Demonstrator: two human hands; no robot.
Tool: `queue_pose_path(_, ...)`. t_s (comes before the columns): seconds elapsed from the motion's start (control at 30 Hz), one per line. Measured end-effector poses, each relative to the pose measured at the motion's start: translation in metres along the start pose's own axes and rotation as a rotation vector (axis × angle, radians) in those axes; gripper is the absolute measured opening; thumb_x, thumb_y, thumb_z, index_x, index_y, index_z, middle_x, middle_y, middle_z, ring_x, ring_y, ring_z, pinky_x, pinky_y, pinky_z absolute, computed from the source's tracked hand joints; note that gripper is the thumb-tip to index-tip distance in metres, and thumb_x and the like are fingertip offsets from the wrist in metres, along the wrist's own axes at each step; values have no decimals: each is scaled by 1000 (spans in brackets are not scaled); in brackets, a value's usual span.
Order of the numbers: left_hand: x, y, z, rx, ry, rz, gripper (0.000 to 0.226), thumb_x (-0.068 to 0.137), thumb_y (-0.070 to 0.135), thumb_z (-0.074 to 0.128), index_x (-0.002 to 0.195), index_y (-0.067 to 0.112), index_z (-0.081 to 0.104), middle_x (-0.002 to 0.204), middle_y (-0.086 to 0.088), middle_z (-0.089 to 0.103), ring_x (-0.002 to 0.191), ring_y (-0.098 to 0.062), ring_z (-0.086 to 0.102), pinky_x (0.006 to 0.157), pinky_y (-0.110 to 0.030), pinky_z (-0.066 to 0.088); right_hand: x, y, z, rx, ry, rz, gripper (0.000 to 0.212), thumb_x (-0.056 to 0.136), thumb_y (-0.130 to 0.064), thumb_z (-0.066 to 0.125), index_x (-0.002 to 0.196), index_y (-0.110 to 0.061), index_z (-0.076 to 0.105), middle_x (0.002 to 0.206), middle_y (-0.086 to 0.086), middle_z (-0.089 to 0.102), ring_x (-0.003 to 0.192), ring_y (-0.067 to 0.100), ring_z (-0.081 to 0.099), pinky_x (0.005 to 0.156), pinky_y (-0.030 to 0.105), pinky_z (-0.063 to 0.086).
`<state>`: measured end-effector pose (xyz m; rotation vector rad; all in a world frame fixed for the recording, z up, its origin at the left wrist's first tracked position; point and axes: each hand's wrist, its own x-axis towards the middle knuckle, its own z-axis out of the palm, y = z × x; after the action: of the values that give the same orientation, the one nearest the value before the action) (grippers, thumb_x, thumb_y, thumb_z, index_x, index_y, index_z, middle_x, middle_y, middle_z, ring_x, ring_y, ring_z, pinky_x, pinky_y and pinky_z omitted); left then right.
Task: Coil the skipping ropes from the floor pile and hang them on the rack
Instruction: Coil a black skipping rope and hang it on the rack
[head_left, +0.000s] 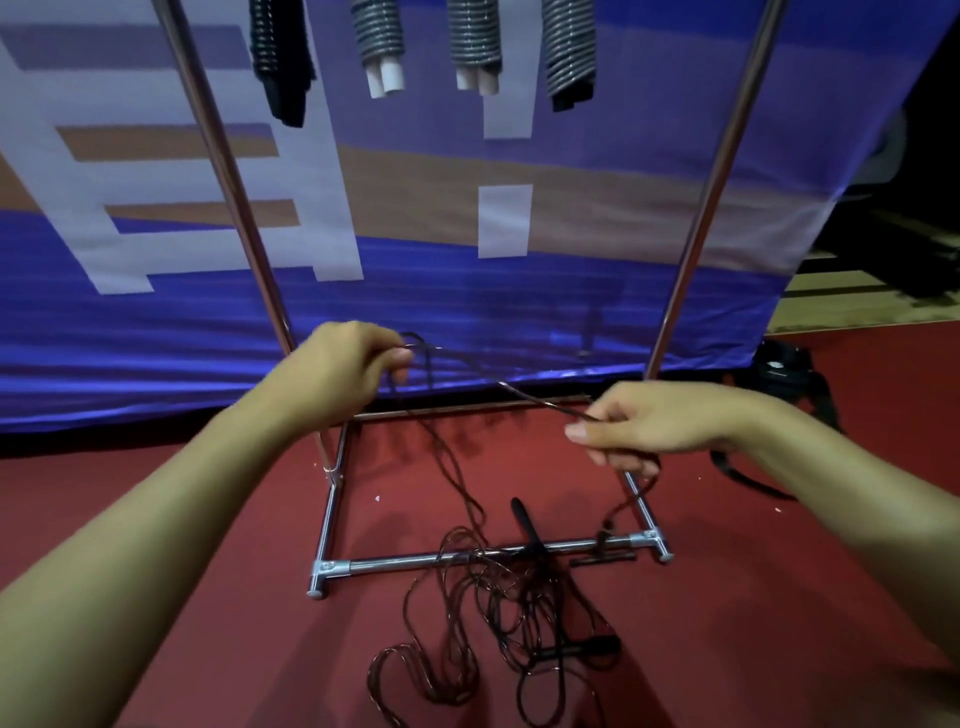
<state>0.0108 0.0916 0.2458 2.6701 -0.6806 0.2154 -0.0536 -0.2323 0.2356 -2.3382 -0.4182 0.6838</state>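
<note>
Hands apart: left hand (343, 366) and right hand (641, 426) each pinch a dark rope (498, 384) stretched between them, mid-coiling; next likely gathering another loop from the floor pile (498, 623).

Both forearms are bare, with no sleeves in view. The left hand (343, 371) and right hand (649, 426) wear no gloves or rings.

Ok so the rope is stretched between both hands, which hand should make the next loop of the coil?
Probably the right hand. It pinches the rope on the side that trails down to the floor pile, so it can feed slack across. The left hand grips the gathered end and is better placed as the anchor.
</note>
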Motion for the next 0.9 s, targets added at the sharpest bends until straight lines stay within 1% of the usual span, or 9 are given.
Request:
queue_pose_path(0.17,1,-7,13,-23,0,-77,27,103,28,57,78,27,68,72,-1,67,63,-8,58,63,-33,38,8,29,8,106,-15,-6,43,107,-41,44,82,-10,59,62,-3,47,57,10,43,60,23,40)
queue_pose_path(0.27,0,-4,12,-75,37,-22,10,96,29,69,105,26,72,93,7,66,74,8,54,70,-18,36,12,26,14,80,4,-42,43,109,-41,40,82,-11,57,57,-11,41,54,7,35,57,21,36)
queue_pose_path(0.37,-3,9,19,-148,-58,136,42,87,40,79,125,27,66,107,7,62,87,16,53,77,-8,35,13,8,13,-61,88,-106,44,109,-45,39,79,-20,60,58,-13,45,55,7,40,59,23,39)
queue_pose_path(0.47,-4,37,40,-152,-202,245,41,93,48,69,128,28,65,107,8,59,97,1,56,88,-14,41,16,-13,16,-166,150,-183,43,108,-48,39,77,-27,62,63,-13,50,57,6,43,61,21,39)
queue_pose_path(0.53,-1,49,52,-153,-242,295,24,100,43,61,114,24,70,99,7,57,92,-10,58,89,-29,48,16,-22,18,-133,188,-201,43,109,-45,41,78,-25,63,59,-17,50,54,3,42,58,15,37)
queue_pose_path(0.6,1,50,52,-149,-235,317,27,101,44,54,96,24,71,90,8,57,84,-13,58,84,-38,50,15,-24,16,-47,194,-187,43,108,-44,42,78,-22,62,55,-17,47,50,3,39,53,14,35)
queue_pose_path(0.67,4,40,42,-139,-146,267,31,96,50,50,85,29,71,88,9,61,83,-12,61,81,-39,52,13,-21,14,44,156,-150,40,107,-44,48,79,-19,61,55,-13,49,50,5,44,53,15,39)
queue_pose_path(0.77,9,14,26,-91,63,153,30,97,43,53,82,26,72,87,8,64,83,-20,65,78,-38,52,12,-5,13,149,137,-123,38,105,-38,56,78,-12,58,61,1,62,58,15,62,60,22,49)
queue_pose_path(0.9,5,-12,23,-127,172,-24,21,101,23,62,82,22,72,83,0,64,77,-23,60,68,-26,36,13,18,10,349,226,-129,39,106,-35,51,78,-8,55,54,4,48,52,20,55,54,19,43)
